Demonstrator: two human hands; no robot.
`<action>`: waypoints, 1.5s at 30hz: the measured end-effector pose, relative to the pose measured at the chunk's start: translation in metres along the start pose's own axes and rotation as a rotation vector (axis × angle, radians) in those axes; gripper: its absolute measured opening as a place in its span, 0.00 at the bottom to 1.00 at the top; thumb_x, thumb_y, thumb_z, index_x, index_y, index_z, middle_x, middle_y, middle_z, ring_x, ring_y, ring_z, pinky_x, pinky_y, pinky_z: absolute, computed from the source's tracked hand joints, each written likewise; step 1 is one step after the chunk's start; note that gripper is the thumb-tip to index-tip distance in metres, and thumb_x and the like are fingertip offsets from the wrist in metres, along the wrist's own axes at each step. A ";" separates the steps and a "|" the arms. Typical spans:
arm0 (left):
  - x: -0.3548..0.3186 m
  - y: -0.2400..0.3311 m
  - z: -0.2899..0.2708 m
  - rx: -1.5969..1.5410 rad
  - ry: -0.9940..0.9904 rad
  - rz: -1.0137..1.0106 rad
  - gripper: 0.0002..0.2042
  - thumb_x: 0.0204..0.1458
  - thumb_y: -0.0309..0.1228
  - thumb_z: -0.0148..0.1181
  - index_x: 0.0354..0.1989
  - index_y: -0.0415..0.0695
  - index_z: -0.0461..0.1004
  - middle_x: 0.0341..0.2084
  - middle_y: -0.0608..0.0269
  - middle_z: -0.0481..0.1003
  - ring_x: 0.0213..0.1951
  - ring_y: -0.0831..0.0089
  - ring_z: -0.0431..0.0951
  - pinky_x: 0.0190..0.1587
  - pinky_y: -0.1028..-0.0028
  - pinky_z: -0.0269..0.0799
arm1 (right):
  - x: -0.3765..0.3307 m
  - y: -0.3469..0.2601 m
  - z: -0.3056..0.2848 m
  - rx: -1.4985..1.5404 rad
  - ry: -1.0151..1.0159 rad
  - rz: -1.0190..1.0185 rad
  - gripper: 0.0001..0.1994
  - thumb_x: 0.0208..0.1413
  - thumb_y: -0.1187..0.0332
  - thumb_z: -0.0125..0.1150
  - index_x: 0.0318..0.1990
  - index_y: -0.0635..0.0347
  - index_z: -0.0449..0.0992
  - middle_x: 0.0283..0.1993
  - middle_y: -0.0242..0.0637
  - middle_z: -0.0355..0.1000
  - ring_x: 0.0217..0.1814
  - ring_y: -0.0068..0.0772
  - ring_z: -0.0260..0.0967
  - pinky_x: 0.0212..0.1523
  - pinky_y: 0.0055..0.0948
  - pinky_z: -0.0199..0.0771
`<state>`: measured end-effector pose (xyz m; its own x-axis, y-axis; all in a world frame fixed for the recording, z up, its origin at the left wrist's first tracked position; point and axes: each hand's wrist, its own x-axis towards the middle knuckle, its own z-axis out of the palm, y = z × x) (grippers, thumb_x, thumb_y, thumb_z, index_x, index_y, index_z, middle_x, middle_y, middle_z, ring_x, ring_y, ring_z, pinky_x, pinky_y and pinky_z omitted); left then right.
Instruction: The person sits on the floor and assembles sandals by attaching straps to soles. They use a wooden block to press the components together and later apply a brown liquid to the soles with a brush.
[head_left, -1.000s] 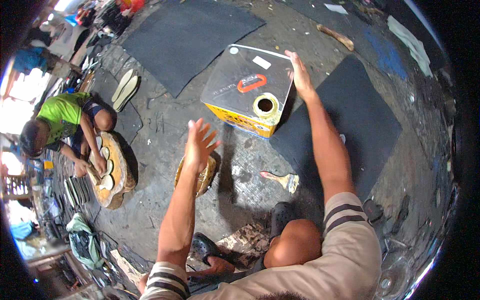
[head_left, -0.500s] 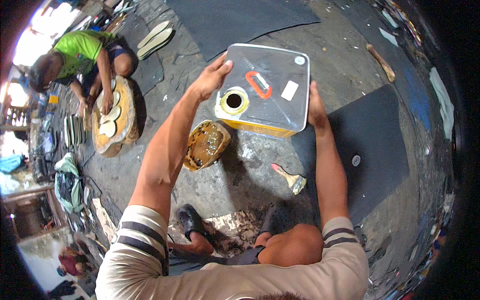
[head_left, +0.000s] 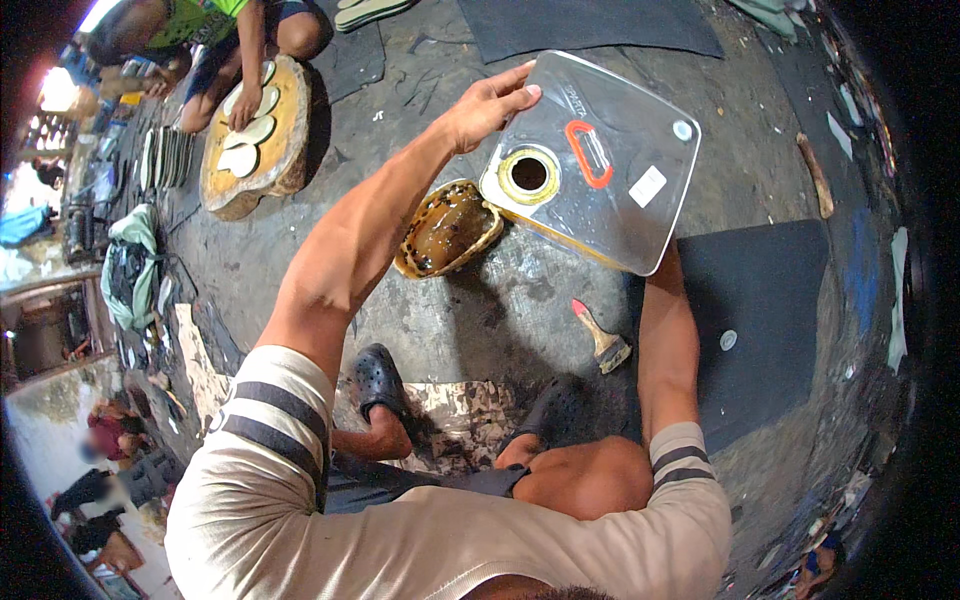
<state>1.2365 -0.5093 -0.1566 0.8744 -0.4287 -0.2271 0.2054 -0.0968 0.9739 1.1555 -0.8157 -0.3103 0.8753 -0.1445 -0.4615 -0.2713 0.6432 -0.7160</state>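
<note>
A large square metal can (head_left: 625, 150) is held up over the floor between my hands. Its silvery top has an orange carry handle (head_left: 588, 155), a white sticker and a round, uncapped spout (head_left: 528, 175). My left hand (head_left: 492, 108) grips the far left edge, thumb on the top. At the near right side my right hand (head_left: 667, 268) bears the can, its fingers hidden behind it. The can's spout corner hangs by the rim of a shallow tub (head_left: 447, 232) of glossy brown, glue-like liquid. Whether anything is flowing out, I cannot tell.
A flat paintbrush (head_left: 604, 340) with a red-tipped handle lies on the floor. Black sheets (head_left: 760, 320) spread at right and far. On the left, a co-worker's hand (head_left: 243, 108) touches pale soles on a wooden block (head_left: 285, 165). A stick (head_left: 815, 175) lies far right.
The can has turned clockwise, and its spout corner now points at the tub. My right hand has gone mostly out of sight behind it. The whole view has shifted.
</note>
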 end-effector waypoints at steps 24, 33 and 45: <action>-0.104 0.008 -0.023 0.010 0.405 0.402 0.55 0.36 0.59 0.75 0.61 0.30 0.52 0.55 0.43 0.67 0.59 0.58 0.69 0.63 0.64 0.65 | -0.098 -0.147 0.152 -0.337 -0.010 -0.747 0.25 0.63 0.49 0.60 0.45 0.70 0.74 0.44 0.45 0.77 0.42 0.36 0.77 0.44 0.36 0.78; -0.159 0.023 -0.029 -0.247 0.424 0.665 0.57 0.36 0.61 0.75 0.63 0.35 0.48 0.57 0.48 0.64 0.62 0.57 0.66 0.65 0.59 0.63 | -0.156 -0.166 0.218 -0.437 -0.056 -0.976 0.22 0.62 0.52 0.61 0.43 0.69 0.74 0.42 0.45 0.77 0.39 0.37 0.78 0.42 0.37 0.81; -0.183 0.027 -0.038 -0.131 0.535 0.808 0.61 0.32 0.69 0.70 0.64 0.38 0.43 0.59 0.46 0.60 0.66 0.55 0.60 0.68 0.59 0.56 | -0.220 -0.180 0.264 -0.522 -0.262 -1.070 0.26 0.64 0.50 0.57 0.44 0.73 0.74 0.41 0.51 0.77 0.38 0.36 0.78 0.39 0.32 0.80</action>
<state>1.0984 -0.3993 -0.0886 0.8505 0.1451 0.5055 -0.5244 0.1619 0.8359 1.1176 -0.7008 0.0585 0.7935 -0.2216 0.5667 0.5607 -0.0956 -0.8225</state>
